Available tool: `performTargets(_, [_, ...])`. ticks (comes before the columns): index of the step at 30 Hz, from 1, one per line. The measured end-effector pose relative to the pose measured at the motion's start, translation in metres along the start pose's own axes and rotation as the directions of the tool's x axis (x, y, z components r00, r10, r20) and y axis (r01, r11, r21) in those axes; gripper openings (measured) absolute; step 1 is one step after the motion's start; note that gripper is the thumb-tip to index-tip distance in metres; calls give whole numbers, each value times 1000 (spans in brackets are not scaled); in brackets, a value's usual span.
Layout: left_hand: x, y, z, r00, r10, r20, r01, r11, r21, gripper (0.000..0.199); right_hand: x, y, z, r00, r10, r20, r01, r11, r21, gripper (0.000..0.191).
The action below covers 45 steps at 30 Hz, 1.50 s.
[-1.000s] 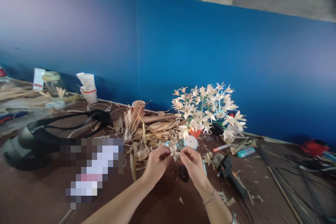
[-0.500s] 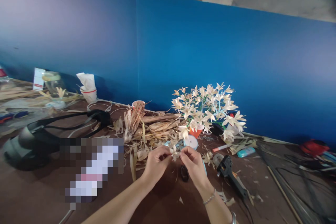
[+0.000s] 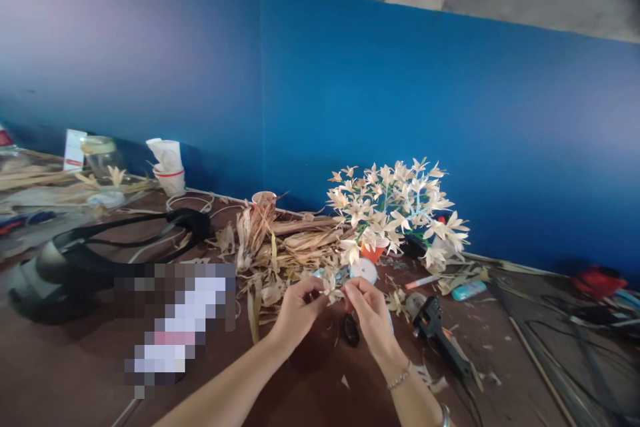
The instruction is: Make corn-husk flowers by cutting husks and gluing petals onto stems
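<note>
Between both hands is a small cream-coloured husk flower [image 3: 331,285], its petals spread. My left hand [image 3: 299,312] pinches it from the left with thumb and forefinger. From the right, the closed fingertips of my right hand [image 3: 369,312] press at its petals. Just beyond the fingers lie a roll of white tape [image 3: 363,271] and some light-blue material, partly covered. Dark scissor handles [image 3: 351,330] show below the right fingers. A bunch of similar finished flowers [image 3: 395,203] on green stems stands in an orange paper cup [image 3: 374,250] behind.
Dried corn husks [image 3: 300,240] are heaped behind my left hand. To the right lie a black glue gun [image 3: 440,337], an orange-and-white marker [image 3: 421,282] and a turquoise packet [image 3: 469,290]. A black headset-like device [image 3: 55,273] and a blurred-out white object [image 3: 180,327] lie left.
The flower has turned slightly between the fingers, and my right fingertips have shifted a little over its petals. Everything around stays where it was.
</note>
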<state>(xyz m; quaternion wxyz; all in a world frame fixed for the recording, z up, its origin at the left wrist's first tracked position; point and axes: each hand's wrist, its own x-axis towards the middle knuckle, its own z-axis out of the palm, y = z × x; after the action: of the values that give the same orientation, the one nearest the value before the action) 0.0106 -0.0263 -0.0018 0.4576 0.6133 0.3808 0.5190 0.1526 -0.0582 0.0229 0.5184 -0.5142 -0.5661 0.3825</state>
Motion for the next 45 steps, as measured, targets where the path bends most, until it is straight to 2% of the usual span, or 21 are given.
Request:
performTargets(2, [0,-3,0,999,-36,38,36,999,15,9,-1,-3,-2,999,-30,-37,29,999,-44,23])
performTargets(5, [0,-5,-2,997,6,82,-17,992,122,6,-2,-11,-6,975,-221,-22,213,960,-184,14])
performTargets(8, [1,-3,-3,988,122,98,-147,939,312,8,-5,-20,-8,910,-411,50,400,842,-362,14])
performTargets(11, [0,1,-5,979,177,103,-205,868,451,11,-9,-22,-4,870,-486,79,449,718,-532,7])
performTargets(15, [-3,8,-5,978,174,116,-209,808,551,11,-13,-16,6,871,-486,68,383,587,-713,5])
performTargets(19, [-6,13,-4,977,176,120,-213,760,614,14,-14,-9,12,885,-465,40,309,520,-796,7])
performTargets(28, [-8,11,-3,966,201,162,-258,694,673,14,-12,-4,14,873,-483,68,323,468,-823,6])
performTargets(32, [-8,9,-4,969,203,143,-246,708,662,13,-12,-4,14,854,-509,112,365,431,-825,6])
performTargets(38, [-8,8,-4,968,217,123,-243,707,664,13,-13,-4,13,860,-502,90,344,440,-830,6])
performTargets(45, [-9,11,-4,965,224,138,-260,737,624,15,-14,0,14,847,-499,183,403,379,-833,9])
